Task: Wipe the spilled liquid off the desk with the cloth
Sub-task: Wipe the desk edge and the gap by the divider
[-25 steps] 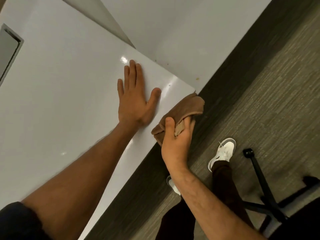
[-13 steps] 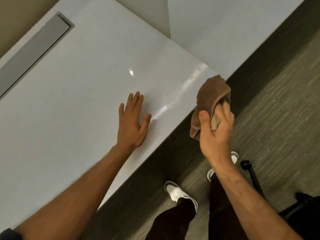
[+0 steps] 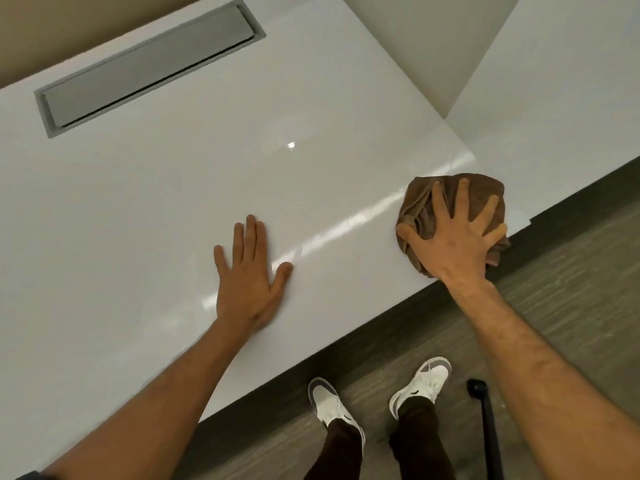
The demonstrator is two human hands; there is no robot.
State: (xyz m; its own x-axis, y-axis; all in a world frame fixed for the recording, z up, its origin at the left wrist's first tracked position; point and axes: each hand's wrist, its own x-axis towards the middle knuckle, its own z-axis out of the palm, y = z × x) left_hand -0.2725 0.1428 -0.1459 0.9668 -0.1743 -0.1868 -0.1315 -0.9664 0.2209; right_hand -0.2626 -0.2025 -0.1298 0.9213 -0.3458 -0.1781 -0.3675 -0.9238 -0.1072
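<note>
Nearest the camera, at 6 o'clock, 2 white shoes [image 3: 377, 400] stand on the grey wood-grain floor [image 3: 571, 306] below dark trouser legs [image 3: 374, 448]. Just to their right, at about 5 o'clock, a thin black leg of a chair base [image 3: 486, 420] runs down out of the picture.

Both bare forearms reach up from the bottom corners onto the white glossy counter [image 3: 138, 220]. The left hand [image 3: 247, 282] lies palm down on the counter a little below the centre, its fingers [image 3: 250, 237] straight and close together, thumb spread toward 3 o'clock, holding nothing.

At about 2 o'clock from the left hand, well apart from it, the right hand [image 3: 453, 240] presses down on the brown cloth [image 3: 422, 202], fingers [image 3: 462, 199] spread wide and laid over the top of it, thumb at its left edge. The cloth is bunched into a rough mound and sits on the counter by the front edge, near the right front corner; a fold of it hangs slightly past the edge at 4 o'clock.

A long bright streak of reflected light [image 3: 346, 226] crosses the counter between the 2 hands; whether any of it is liquid cannot be told.

Farther back, at 11 o'clock, a long grey cable hatch [image 3: 149, 69] is set into the counter with its flap slightly raised. Beyond, at 1 o'clock, a pale partition panel [image 3: 433, 46] rises behind the counter
</note>
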